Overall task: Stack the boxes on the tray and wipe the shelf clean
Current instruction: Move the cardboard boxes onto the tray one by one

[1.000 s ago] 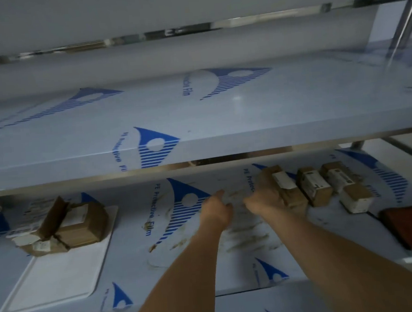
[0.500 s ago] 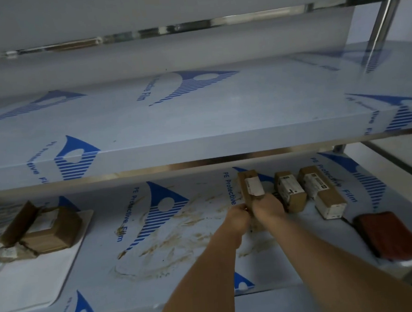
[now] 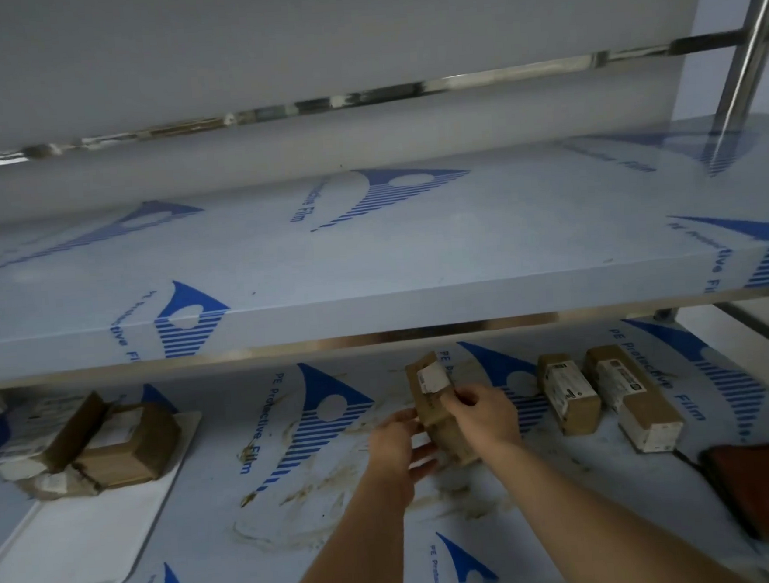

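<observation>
A brown cardboard box (image 3: 429,390) with a white label is held above the lower shelf (image 3: 265,568), tilted. My right hand (image 3: 480,414) grips it from the right and my left hand (image 3: 395,443) holds its lower left side. Two more brown boxes (image 3: 568,392) (image 3: 633,396) lie on the shelf to the right. A white tray (image 3: 79,538) at the left carries several boxes (image 3: 125,446) stacked at its far end. Brown smears (image 3: 323,482) cover the shelf in the middle. A dark red cloth (image 3: 765,492) lies at the right edge.
The upper shelf (image 3: 371,265), covered in blue-printed protective film, overhangs the lower one and limits the height above the boxes. A metal upright (image 3: 751,38) and rail stand at the back right.
Both hands have lifted the box off the shelf and carried it left and toward me, away from the two other boxes. The view has shifted left.
</observation>
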